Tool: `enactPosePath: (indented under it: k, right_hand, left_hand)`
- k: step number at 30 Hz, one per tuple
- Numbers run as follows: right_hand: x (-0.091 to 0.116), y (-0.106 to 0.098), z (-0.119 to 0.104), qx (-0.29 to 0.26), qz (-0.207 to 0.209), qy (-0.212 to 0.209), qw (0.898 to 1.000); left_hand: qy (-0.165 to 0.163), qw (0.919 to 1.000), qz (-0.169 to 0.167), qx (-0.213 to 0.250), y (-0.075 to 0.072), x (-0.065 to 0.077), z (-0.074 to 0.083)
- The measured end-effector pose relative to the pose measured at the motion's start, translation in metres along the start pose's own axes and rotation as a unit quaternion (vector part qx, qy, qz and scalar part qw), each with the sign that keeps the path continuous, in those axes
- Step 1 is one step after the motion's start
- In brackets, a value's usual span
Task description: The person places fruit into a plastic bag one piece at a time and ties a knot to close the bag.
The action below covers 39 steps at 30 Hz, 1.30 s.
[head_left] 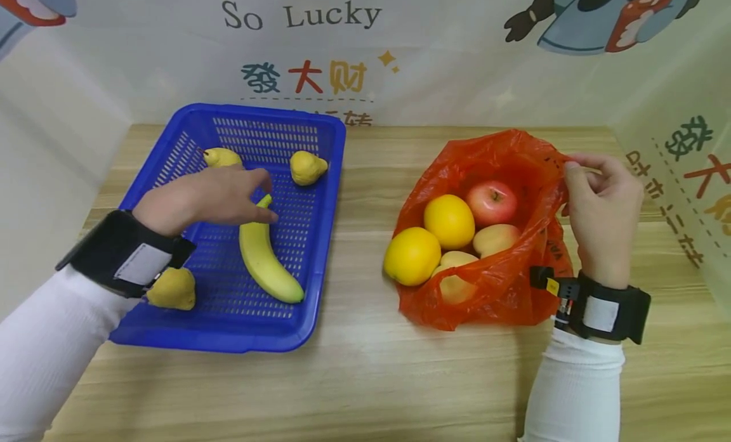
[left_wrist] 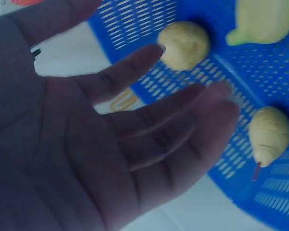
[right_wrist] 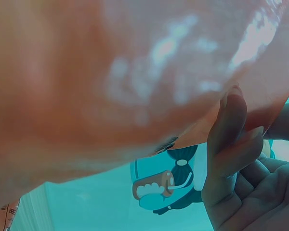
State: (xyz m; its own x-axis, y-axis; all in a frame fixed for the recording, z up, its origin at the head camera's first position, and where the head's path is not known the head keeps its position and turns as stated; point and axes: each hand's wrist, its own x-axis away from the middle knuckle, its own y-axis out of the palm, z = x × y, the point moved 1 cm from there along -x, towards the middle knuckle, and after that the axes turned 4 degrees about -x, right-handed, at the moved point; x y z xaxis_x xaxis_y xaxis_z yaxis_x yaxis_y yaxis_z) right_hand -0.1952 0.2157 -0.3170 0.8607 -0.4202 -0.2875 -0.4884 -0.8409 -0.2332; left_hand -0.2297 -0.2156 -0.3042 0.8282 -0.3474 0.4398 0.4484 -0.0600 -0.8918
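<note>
My left hand hovers over the blue plastic basket, fingers loosely bent and holding nothing. Just under its fingertips, in the head view, is the stem end of a banana. In the left wrist view the palm and fingers stand apart from the fruit. My right hand pinches the right rim of a red plastic bag, holding its mouth wide. Inside the bag are a red apple, two oranges and several pale oval fruits. The thin bag film fills most of the right wrist view.
Three yellow pears lie in the basket: one at the back right, one at the back left, one at the front left. A wooden table lies beneath. A printed cloth hangs behind it.
</note>
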Motion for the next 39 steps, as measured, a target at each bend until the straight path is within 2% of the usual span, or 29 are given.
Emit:
enactPosePath:
  k: [6, 9, 13, 17, 23, 28, 33, 39]
  right_hand:
    - [0.000, 0.000, 0.000, -0.003, -0.002, -0.004, 1.000]
    - [0.000, -0.001, 0.001, -0.002, -0.001, -0.006, 1.000]
    - [0.000, 0.000, 0.002, -0.003, -0.001, -0.004, 1.000]
    - [0.000, 0.000, 0.002, -0.004, 0.000, -0.010, 1.000]
    - [0.000, 0.000, 0.002, -0.011, 0.000, -0.011, 1.000]
    - [0.000, 0.000, 0.002, -0.006, -0.001, -0.009, 1.000]
    - [0.001, -0.001, 0.001, 0.002, -0.002, -0.010, 1.000]
    - [0.001, -0.001, 0.001, 0.008, -0.005, -0.011, 1.000]
  left_hand:
    - [-0.022, 0.9982, -0.048, -0.028, 0.024, -0.002, -0.005]
    - [-0.009, 0.9969, -0.069, -0.037, 0.034, -0.005, -0.006]
    - [-0.008, 0.9942, -0.107, 0.005, 0.045, -0.008, -0.006]
    - [-0.029, 0.9890, -0.133, 0.059, 0.052, -0.010, -0.004]
    - [-0.029, 0.9878, -0.130, 0.081, 0.059, -0.012, 0.002]
    - [-0.056, 0.9860, -0.120, 0.101, 0.063, -0.015, 0.007]
    - [-0.081, 0.9896, -0.079, 0.089, 0.064, -0.019, 0.008]
    - [-0.090, 0.9897, -0.072, 0.085, 0.065, -0.023, 0.008]
